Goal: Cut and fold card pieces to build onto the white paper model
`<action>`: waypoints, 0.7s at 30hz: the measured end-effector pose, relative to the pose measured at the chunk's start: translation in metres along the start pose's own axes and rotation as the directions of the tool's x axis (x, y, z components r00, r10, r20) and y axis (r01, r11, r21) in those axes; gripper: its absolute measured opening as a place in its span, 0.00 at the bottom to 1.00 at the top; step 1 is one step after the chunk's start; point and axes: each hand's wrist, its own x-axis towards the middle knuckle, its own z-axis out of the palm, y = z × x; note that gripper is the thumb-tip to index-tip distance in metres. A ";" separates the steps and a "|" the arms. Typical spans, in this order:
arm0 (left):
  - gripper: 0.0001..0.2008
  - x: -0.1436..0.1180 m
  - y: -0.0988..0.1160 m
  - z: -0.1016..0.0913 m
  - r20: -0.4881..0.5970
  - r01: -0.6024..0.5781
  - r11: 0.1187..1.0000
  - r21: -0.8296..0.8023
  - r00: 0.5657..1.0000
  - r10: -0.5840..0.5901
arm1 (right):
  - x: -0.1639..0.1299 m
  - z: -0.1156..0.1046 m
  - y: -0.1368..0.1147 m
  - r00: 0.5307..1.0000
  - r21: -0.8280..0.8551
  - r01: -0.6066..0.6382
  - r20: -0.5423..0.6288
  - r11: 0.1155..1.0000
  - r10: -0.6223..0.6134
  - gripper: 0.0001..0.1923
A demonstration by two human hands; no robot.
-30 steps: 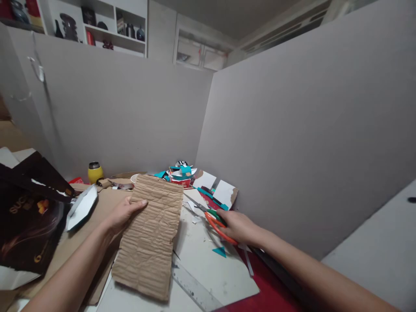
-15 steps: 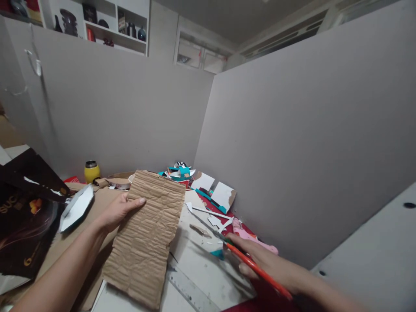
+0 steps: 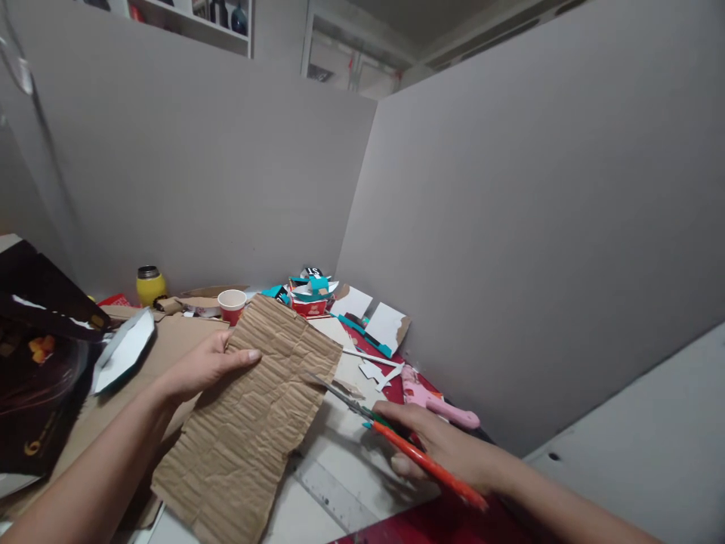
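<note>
Left hand (image 3: 198, 368), fingers gripping corrugated cardboard (image 3: 252, 427) at its ten o'clock; right hand (image 3: 445, 442), fingers around orange-handled scissors (image 3: 399, 442), blades (image 3: 340, 394) overlapping its two-o'clock edge.

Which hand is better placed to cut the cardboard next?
Probably your right hand: it holds the scissors, which point toward the cardboard and overlap its right side in this view. Your left hand is occupied gripping the cardboard's left edge, thumb on top.
</note>
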 end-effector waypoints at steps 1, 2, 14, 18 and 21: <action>0.17 -0.001 0.001 0.000 0.004 0.003 1.000 0.006 1.000 -0.003 | -0.001 0.000 0.000 1.000 0.001 0.005 0.007 1.000 -0.005 0.14; 0.17 -0.002 0.002 -0.001 0.008 0.007 1.000 0.012 1.000 -0.007 | -0.002 0.001 0.000 1.000 0.002 0.011 0.018 1.000 -0.011 0.13; 0.17 -0.002 0.001 0.004 0.038 0.054 0.999 0.001 0.998 -0.054 | -0.008 0.008 -0.007 0.999 0.066 0.012 0.036 0.998 -0.015 0.13; 0.17 0.000 -0.002 0.004 0.031 0.046 0.999 0.020 0.998 -0.047 | -0.005 0.017 -0.004 0.999 0.145 0.010 0.040 0.989 -0.016 0.08; 0.18 0.000 -0.003 0.004 0.047 0.044 0.998 0.039 0.998 -0.046 | -0.007 0.023 -0.002 1.000 0.155 -0.011 0.027 0.988 0.006 0.08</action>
